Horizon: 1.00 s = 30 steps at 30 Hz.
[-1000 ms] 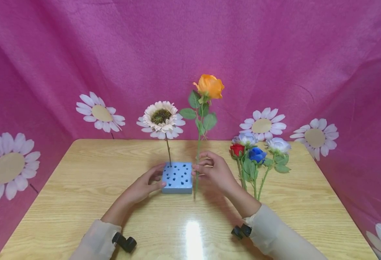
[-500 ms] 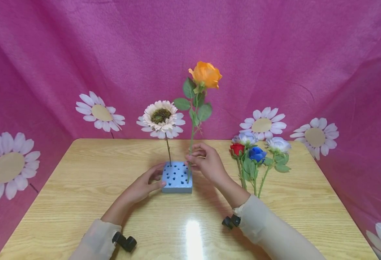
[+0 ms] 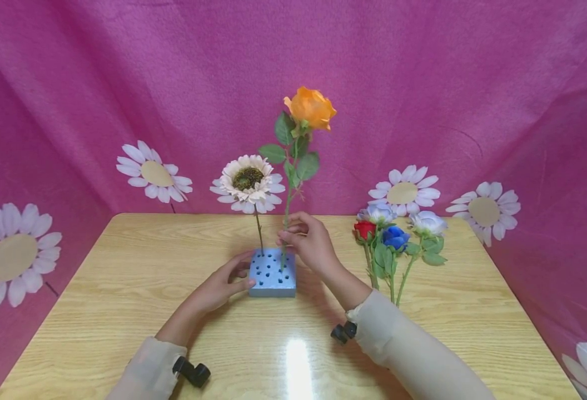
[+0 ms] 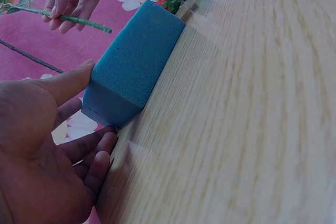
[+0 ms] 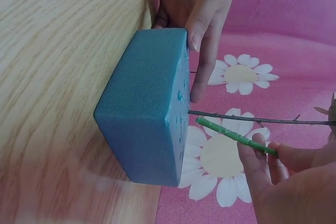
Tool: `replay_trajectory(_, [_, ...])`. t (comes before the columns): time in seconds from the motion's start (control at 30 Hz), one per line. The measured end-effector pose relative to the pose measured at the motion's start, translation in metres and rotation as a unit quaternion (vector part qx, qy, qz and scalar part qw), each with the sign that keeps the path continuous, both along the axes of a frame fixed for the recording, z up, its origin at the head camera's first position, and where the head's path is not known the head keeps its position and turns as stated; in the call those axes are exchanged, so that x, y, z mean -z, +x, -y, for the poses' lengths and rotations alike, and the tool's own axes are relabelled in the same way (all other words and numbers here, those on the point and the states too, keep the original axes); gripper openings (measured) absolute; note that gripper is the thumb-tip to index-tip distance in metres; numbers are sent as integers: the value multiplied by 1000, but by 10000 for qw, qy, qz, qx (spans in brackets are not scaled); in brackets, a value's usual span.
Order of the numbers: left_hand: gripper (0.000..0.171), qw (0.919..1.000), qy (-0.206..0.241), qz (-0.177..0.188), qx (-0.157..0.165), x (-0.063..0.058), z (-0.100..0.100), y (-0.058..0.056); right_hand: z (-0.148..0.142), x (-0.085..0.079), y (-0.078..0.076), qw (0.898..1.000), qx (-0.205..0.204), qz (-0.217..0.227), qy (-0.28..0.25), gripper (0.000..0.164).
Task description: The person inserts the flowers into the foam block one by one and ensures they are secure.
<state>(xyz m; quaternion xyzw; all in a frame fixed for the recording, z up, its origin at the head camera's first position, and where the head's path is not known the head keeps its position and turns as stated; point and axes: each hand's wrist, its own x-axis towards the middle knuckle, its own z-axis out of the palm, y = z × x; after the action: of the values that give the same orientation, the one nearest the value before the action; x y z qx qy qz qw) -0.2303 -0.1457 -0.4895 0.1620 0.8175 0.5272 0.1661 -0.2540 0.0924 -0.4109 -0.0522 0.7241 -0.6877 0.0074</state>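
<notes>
A blue foam block [image 3: 272, 292] with several holes in its top rests on the table. My left hand [image 3: 222, 286] holds its left side, the thumb at the near corner and fingers around the far side. Between thumb and fingers, my right hand [image 3: 314, 243] pinches the green stem of an orange rose [image 3: 311, 108], upright above the block. In the right wrist view the stem's lower tip [image 5: 202, 122] is just clear of the holed face. A cream sunflower-like flower [image 3: 247, 179] stands in a hole at the block's back left.
On the right of the wooden table [image 3: 98, 311] lie a red rose [image 3: 364, 229], a blue rose [image 3: 396, 238] and pale blue-white flowers [image 3: 428, 223]. A pink curtain [image 3: 213, 83] printed with daisies hangs behind and beside the table.
My right hand has lifted the orange rose and carried it left, from beside the block to above it. The left hand and the block have stayed in place.
</notes>
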Motion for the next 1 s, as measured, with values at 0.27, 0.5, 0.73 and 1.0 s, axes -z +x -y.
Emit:
replay_trajectory(0.27, [70,10000,-18,-15,28,2,0,0,11,3,-7,9997,138,-107,-187,19])
replay_trajectory(0.5, [71,10000,36,-27,15,2,1,0,19,5,-11,9993,280,-223,70,20])
replay_trajectory(0.73, [70,9999,50,-98,52,3,1,-1,25,7,-14,9991,279,-263,160,18])
replay_trajectory(1.0, [71,9999,-65,-92,11,1,1,0,30,9,-17,9989,376,-244,135,16])
